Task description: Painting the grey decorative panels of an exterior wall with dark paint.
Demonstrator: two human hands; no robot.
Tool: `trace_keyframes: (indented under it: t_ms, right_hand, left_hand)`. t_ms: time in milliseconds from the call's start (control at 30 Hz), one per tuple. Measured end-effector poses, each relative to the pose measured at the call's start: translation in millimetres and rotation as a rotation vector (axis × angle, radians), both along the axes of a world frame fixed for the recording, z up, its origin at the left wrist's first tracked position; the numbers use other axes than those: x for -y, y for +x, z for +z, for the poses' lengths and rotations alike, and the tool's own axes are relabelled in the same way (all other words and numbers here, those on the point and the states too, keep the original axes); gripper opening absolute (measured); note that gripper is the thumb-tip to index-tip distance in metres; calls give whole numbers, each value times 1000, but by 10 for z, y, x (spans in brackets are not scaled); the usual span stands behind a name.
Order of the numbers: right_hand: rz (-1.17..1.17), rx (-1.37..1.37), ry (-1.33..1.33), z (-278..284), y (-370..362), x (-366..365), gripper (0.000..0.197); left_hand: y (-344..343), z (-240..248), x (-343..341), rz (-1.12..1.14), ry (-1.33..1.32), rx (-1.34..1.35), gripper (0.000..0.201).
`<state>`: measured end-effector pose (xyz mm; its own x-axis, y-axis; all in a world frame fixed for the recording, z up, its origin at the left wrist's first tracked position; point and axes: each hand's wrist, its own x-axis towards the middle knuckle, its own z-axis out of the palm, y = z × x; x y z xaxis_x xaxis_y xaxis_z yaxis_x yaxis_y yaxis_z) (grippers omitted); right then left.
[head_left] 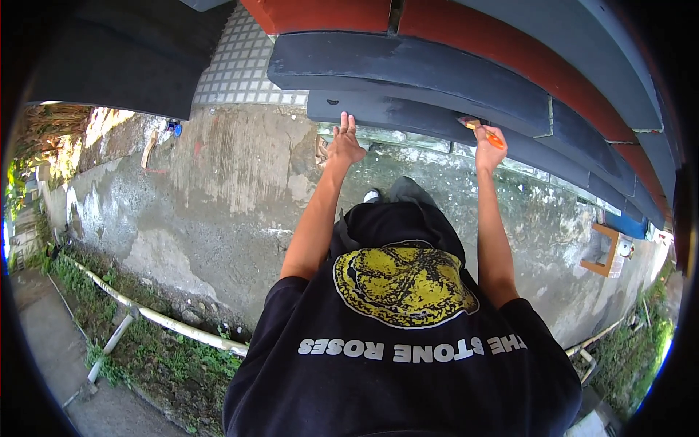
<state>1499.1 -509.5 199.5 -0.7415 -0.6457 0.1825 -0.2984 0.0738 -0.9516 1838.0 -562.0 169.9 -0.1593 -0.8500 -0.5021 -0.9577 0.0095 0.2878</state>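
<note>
My right hand (489,151) grips a paintbrush with an orange handle (496,140). The brush's bristle end points left, against or very close to the lower dark grey band (393,109) of a stepped wall. I cannot tell whether the bristles touch it. To the left, my left hand (345,147) is held up with its fingers stretched out and nothing in it. Its fingertips reach the lower edge of the same grey band, and contact is unclear. A thicker dark grey ledge (408,65) juts out above, under a red band (466,30).
Stained concrete ground (240,182) lies around my feet. A pale pipe (171,325) runs along a grassy strip at lower left. Off to the right stand a brown wooden frame (601,251) and a blue object (625,225). A large dark panel (116,58) hangs at upper left.
</note>
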Motion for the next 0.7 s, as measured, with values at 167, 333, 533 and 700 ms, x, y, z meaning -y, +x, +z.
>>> trace_keyframes:
  t_ms: [167,333,533,700]
  right_hand:
    - [-178,-21,-172,-403,-629,59,16]
    - [-302,-122,-213,-365,-752,-35,14]
    - [-310,-352,-186,-275,-199,-29,12]
    - [-48,185,-156,-119,-41,25,14]
  left_hand:
    - [-44,91,24,-20,15,-9,98]
    - [-24,46,-1,-8,4,-1,98]
    - [-92,117,13,-20,10,23,99]
    - [-49,77,6,-26,7,29,99]
